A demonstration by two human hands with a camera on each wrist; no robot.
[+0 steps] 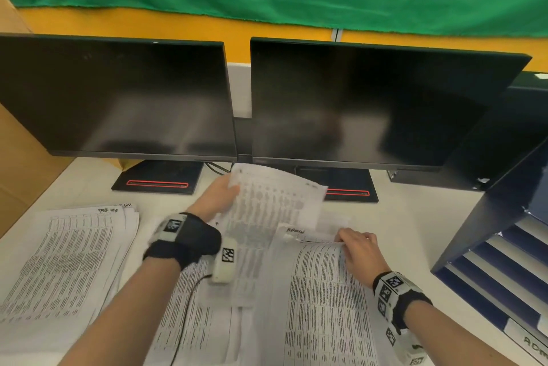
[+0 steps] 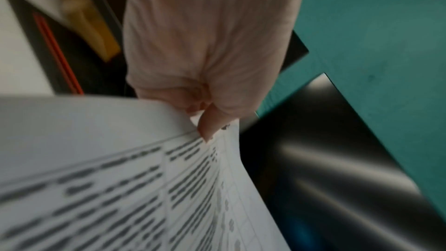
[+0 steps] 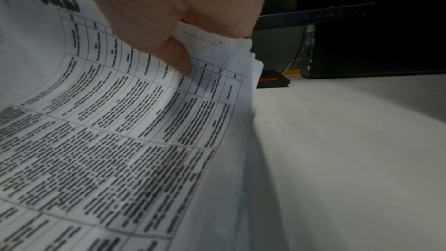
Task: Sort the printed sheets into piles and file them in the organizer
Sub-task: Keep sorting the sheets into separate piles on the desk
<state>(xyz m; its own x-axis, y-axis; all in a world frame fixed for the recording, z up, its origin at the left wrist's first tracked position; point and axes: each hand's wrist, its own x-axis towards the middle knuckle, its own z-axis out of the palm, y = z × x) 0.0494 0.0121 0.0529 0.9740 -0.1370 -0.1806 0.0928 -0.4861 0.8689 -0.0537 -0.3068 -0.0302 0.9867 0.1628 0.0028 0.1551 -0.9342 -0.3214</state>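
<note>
sorting mid-pile, one sheet lifted clear

the left hand (image 1: 221, 190) is pinching the top corner of a lifted sheet (image 1: 267, 202) between thumb and fingers, holding it raised and curling above the tabletop (image 1: 415, 217), probably so its heading can be read before it is assigned to a pile. the right hand (image 1: 355, 250) is gripping the upper edge of the pile marked "admin" (image 1: 320, 300), thumb on top and fingers underneath, apparently raising the top corners so the next sheet can be taken or slipped in. a second pile (image 1: 65, 259), with a handwritten label too small to read, is lying well apart on the left. the organizer (image 1: 498, 247), dark blue with slanted trays, is standing at the right edge, one tray label starting "adm". two dark monitors (image 1: 118, 92) are standing behind. filing is not yet begun; sorting seems to be underway.
</note>
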